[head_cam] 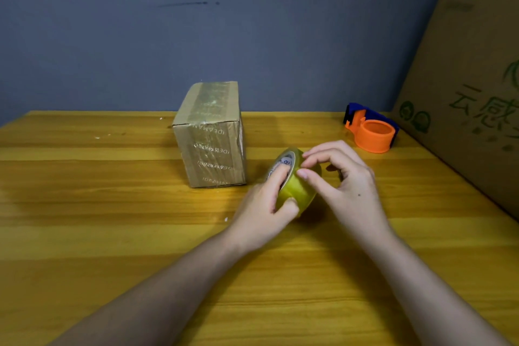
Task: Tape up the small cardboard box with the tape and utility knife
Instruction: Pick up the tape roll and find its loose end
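A small cardboard box [210, 135] stands upright on the wooden table [112, 233], its top and front covered with strips of clear printed tape. To its right I hold a roll of yellowish clear tape [297, 191] on edge, just above the table. My left hand [266, 205] grips the roll, with a finger through its core and the thumb on the outer face. My right hand [342, 182] rests its fingertips on the top of the roll's outer surface, thumb and forefinger pinched together there. No utility knife is visible.
An orange and blue tape dispenser [372, 129] lies at the back right of the table. A large cardboard carton [471, 93] with green print leans along the right edge. A grey-blue wall [252, 22] stands behind the table.
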Available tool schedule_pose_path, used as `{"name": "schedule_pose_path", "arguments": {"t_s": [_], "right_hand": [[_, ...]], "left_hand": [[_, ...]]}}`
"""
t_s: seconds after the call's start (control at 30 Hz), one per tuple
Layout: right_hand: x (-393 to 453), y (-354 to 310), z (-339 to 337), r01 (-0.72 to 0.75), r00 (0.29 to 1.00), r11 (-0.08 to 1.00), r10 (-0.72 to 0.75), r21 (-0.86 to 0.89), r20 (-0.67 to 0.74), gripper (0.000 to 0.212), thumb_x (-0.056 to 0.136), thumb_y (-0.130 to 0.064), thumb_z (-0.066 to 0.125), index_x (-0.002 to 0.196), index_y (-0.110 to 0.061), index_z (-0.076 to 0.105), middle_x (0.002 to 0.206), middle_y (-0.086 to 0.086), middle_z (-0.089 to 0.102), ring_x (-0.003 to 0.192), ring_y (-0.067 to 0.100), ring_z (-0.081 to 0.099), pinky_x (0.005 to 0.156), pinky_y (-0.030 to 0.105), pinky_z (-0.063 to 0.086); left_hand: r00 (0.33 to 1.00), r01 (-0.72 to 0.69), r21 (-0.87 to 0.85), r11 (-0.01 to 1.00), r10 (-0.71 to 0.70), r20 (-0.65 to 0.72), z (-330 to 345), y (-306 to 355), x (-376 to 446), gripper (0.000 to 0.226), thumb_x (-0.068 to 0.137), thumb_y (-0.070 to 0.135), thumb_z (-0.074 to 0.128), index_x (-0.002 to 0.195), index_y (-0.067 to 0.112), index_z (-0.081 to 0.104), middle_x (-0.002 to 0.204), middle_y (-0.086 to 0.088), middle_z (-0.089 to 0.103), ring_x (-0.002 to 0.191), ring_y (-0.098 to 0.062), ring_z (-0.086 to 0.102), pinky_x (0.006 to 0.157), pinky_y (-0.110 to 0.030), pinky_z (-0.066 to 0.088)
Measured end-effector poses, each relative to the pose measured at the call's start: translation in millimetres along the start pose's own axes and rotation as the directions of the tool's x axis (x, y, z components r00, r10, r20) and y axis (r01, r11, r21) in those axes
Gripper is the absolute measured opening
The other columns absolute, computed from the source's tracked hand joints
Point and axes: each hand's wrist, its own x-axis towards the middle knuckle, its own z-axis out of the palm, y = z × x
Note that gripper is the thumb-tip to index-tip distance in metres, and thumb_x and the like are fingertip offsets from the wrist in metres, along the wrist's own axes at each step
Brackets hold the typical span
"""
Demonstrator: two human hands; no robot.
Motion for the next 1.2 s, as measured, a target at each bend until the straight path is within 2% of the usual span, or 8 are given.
{"name": "schedule_pose_path", "arguments": {"t_s": [0.13, 0.33, 0.5, 0.6, 0.77, 0.97, 1.13, 1.2], "right_hand": [[-1, 2, 1, 0.053, 0.999, 0.994, -0.052, -0.096, 0.015, 0.015, 0.087, -0.028, 0.063, 0.089, -0.013, 0.066, 0.098, -0.006, 0.060, 0.096, 0.003, 0.056, 0.083, 0.022, 0.045], [-1, -1, 7, 0.097, 0.994, 0.946, -0.076, -0.311, 0.077, 0.019, 0.092, -0.033, 0.046, 0.092, -0.017, 0.056, 0.104, -0.003, 0.053, 0.098, 0.013, 0.049, 0.085, 0.031, 0.044], [-4, 0, 6, 0.054, 0.998, 0.990, -0.055, -0.129, -0.007, 0.018, 0.089, -0.030, 0.057, 0.093, -0.014, 0.064, 0.099, -0.006, 0.058, 0.094, 0.008, 0.055, 0.076, 0.026, 0.048], [-3, 0, 1, 0.076, 0.997, 0.989, -0.076, -0.124, 0.007, 0.017, 0.086, -0.029, 0.064, 0.095, -0.015, 0.068, 0.098, -0.009, 0.060, 0.092, 0.005, 0.057, 0.074, 0.026, 0.050], [-2, 3, -1, 0.086, 0.996, 0.990, -0.082, -0.116, 0.038, 0.011, 0.084, -0.022, 0.069, 0.091, -0.014, 0.069, 0.096, -0.006, 0.063, 0.089, 0.005, 0.060, 0.079, 0.027, 0.052], [-1, -1, -4, 0.077, 0.993, 0.972, -0.056, -0.222, 0.099, 0.009, 0.085, -0.023, 0.063, 0.090, -0.015, 0.065, 0.096, -0.006, 0.060, 0.086, 0.008, 0.059, 0.074, 0.032, 0.053], [-1, -5, 0, 0.106, 0.989, 0.919, -0.059, -0.380, 0.133, 0.010, 0.084, -0.022, 0.055, 0.089, -0.015, 0.059, 0.096, -0.003, 0.056, 0.087, 0.010, 0.055, 0.076, 0.013, 0.039], [-1, -4, 1, 0.109, 0.989, 0.908, -0.057, -0.405, 0.139, 0.012, 0.084, -0.022, 0.052, 0.090, -0.013, 0.057, 0.096, -0.001, 0.055, 0.088, 0.011, 0.054, 0.078, 0.015, 0.038]], "left_hand": [[0.997, -0.078, 0.103, 0.992, 0.077, 0.014, 1, -6, 4, 0.051, 0.066, 0.041, 0.037, 0.116, 0.030, 0.040, 0.095, -0.014, 0.064, 0.085, -0.037, 0.059, 0.077, -0.048, 0.050], [0.992, -0.122, 0.198, 0.973, 0.128, -0.019, 3, -8, 4, 0.049, 0.067, 0.041, 0.035, 0.114, 0.027, 0.037, 0.092, -0.014, 0.066, 0.081, -0.035, 0.060, 0.074, -0.046, 0.050], [0.985, -0.155, 0.211, 0.965, 0.169, -0.048, 3, -11, 5, 0.052, 0.068, 0.041, 0.035, 0.117, 0.027, 0.040, 0.091, -0.013, 0.067, 0.081, -0.033, 0.061, 0.074, -0.044, 0.051], [0.974, -0.176, 0.289, 0.941, 0.209, -0.088, 1, -10, 4, 0.059, 0.067, 0.043, 0.034, 0.119, 0.018, 0.048, 0.078, -0.010, 0.066, 0.067, -0.030, 0.056, 0.065, -0.037, 0.048], [0.961, -0.157, 0.452, 0.878, 0.241, -0.135, -2, -8, 2, 0.056, 0.066, 0.045, 0.033, 0.110, 0.017, 0.055, 0.061, 0.004, 0.050, 0.068, -0.031, 0.057, 0.060, -0.028, 0.028], [0.943, -0.205, 0.517, 0.831, 0.309, -0.122, -2, -10, 4, 0.050, 0.065, 0.043, 0.032, 0.098, 0.014, 0.056, 0.048, 0.000, 0.053, 0.066, -0.032, 0.058, 0.059, -0.028, 0.031], [0.931, -0.220, 0.541, 0.812, 0.339, -0.131, 1, -10, 4, 0.049, 0.065, 0.042, 0.033, 0.097, 0.013, 0.056, 0.047, -0.003, 0.055, 0.066, -0.033, 0.058, 0.059, -0.027, 0.030], [0.932, -0.221, 0.526, 0.821, 0.337, -0.133, 1, -9, 3, 0.054, 0.064, 0.043, 0.032, 0.103, 0.014, 0.056, 0.051, -0.003, 0.057, 0.069, -0.033, 0.059, 0.060, -0.028, 0.034]]}}
